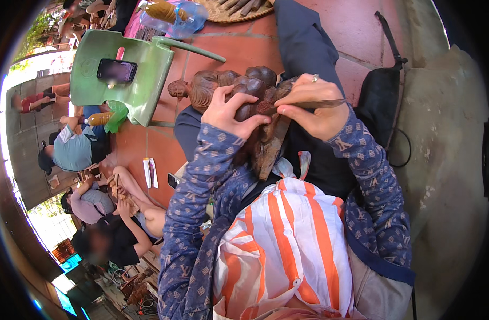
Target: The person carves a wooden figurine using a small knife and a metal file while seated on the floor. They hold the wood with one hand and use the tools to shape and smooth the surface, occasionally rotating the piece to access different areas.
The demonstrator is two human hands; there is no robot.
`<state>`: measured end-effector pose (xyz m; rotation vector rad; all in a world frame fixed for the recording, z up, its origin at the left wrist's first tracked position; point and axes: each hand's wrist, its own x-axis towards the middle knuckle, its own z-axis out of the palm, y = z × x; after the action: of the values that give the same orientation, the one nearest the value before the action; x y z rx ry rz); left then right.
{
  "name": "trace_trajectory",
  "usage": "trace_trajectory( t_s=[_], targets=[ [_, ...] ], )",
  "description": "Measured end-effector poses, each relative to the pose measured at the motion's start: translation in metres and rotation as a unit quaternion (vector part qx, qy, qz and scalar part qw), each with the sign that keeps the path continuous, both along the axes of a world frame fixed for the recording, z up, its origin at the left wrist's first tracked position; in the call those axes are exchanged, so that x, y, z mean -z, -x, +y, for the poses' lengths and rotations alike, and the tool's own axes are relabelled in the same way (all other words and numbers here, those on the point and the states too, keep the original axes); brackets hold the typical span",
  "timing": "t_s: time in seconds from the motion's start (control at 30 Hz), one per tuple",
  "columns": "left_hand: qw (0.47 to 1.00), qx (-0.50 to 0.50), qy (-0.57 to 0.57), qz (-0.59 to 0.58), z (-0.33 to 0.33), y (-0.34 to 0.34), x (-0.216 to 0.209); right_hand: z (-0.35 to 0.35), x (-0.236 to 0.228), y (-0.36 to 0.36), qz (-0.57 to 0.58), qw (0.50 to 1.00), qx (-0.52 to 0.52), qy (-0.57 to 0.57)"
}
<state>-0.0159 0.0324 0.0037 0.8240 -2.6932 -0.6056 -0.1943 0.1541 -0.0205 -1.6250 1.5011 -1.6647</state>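
A dark brown wooden figure carving lies across my lap, its head pointing left. My left hand wraps over the middle of the carving and holds it down. My right hand, with a ring on one finger, grips a thin metal carving tool whose tip meets the wood just right of my left fingers. Both forearms wear blue patterned sleeves. An orange-and-white striped cloth covers my front below the carving.
A green plastic chair lies tipped at the left with a phone on it. A black bag rests on the red tile floor at right. Other people sit working at the lower left. A plastic bottle sits at top.
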Motion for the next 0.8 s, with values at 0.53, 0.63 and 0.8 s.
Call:
trace_trajectory(
  t_s=[0.53, 0.63, 0.8],
  targets=[
    [0.981, -0.154, -0.119, 0.020, -0.005, 0.012, 0.000, 0.002, -0.013, 0.013, -0.013, 0.998, 0.053, -0.029],
    [0.915, -0.147, -0.327, 0.184, -0.033, -0.002, 0.011, 0.014, -0.016, 0.025, -0.206, 0.970, 0.117, -0.062],
    [0.948, -0.207, -0.147, 0.191, -0.104, -0.039, 0.039, 0.003, 0.018, 0.041, -0.376, 0.906, 0.164, -0.102]
  ],
)
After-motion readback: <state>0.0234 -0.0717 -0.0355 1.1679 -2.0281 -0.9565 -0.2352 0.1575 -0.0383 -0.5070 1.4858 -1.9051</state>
